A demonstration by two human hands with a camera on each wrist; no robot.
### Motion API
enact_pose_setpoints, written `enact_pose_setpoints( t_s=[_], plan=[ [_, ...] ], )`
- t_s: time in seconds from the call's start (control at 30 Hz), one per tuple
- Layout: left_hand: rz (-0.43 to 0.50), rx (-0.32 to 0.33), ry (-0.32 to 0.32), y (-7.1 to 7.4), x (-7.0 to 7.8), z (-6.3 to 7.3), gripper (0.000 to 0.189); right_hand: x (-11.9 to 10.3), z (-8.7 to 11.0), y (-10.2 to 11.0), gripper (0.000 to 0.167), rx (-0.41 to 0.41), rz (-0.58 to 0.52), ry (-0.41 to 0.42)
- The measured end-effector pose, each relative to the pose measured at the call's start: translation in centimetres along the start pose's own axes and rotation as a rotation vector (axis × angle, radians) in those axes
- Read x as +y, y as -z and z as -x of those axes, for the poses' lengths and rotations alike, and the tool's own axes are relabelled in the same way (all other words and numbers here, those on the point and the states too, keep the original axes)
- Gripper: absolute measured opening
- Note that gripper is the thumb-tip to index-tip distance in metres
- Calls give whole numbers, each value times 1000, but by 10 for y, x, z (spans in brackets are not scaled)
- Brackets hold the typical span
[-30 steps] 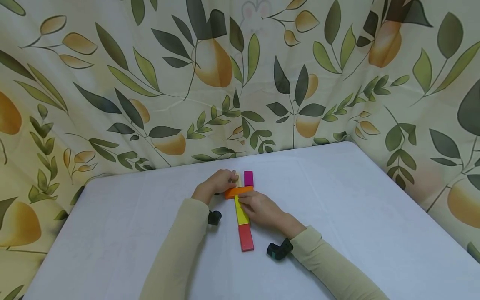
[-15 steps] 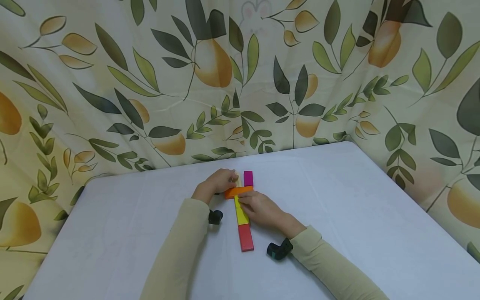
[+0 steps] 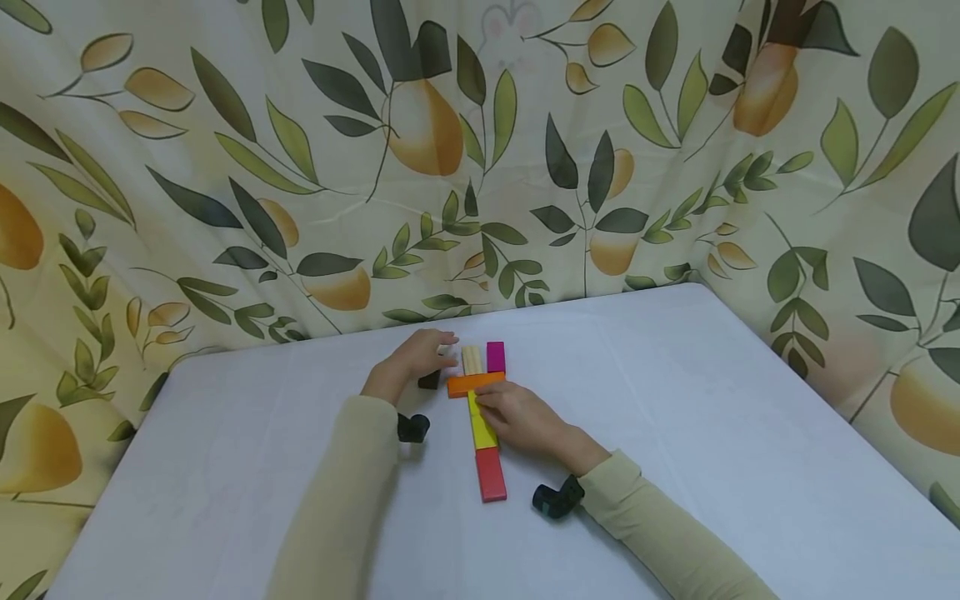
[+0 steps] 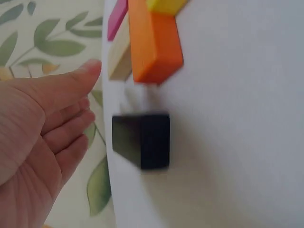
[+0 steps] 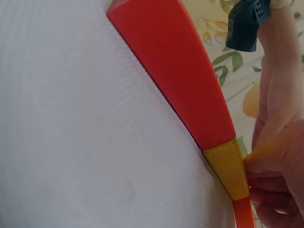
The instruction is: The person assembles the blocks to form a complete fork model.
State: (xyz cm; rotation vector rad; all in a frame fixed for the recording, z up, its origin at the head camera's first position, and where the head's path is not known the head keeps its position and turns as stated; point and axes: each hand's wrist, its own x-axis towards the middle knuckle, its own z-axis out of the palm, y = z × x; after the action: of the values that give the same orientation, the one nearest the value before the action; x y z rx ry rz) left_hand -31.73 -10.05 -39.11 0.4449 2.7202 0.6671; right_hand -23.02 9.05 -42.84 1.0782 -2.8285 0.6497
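My left hand is off to the left of the blocks, fingers spread apart and holding nothing. Just under it a black block stands on the white table, apart from the orange block. Behind the crosswise orange block are a pale wooden block and a magenta block. A yellow strip runs toward me from the orange one, ending at a red block. My right hand rests against the yellow strip, its fingertips at the right edge and partly over it.
The white-covered table extends around the blocks on both sides. A leaf-and-fruit patterned curtain hangs along its back edge. A dark wrist camera sits by the left sleeve and another camera by the right.
My left hand has let go of the pale wooden block and moved left, uncovering that block and the black one. The right hand stays on the yellow strip.
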Motion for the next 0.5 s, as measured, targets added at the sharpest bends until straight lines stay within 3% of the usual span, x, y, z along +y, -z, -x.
enact_pose_setpoints(
  t_s=[0.17,0.5],
  plan=[
    [0,11,1,6,-13,6,48,-1,-1,0,32,-23,13,-41],
    [3,3,-7,14,-29,19,47,-1,-1,0,32,-26,1,-43]
  ],
)
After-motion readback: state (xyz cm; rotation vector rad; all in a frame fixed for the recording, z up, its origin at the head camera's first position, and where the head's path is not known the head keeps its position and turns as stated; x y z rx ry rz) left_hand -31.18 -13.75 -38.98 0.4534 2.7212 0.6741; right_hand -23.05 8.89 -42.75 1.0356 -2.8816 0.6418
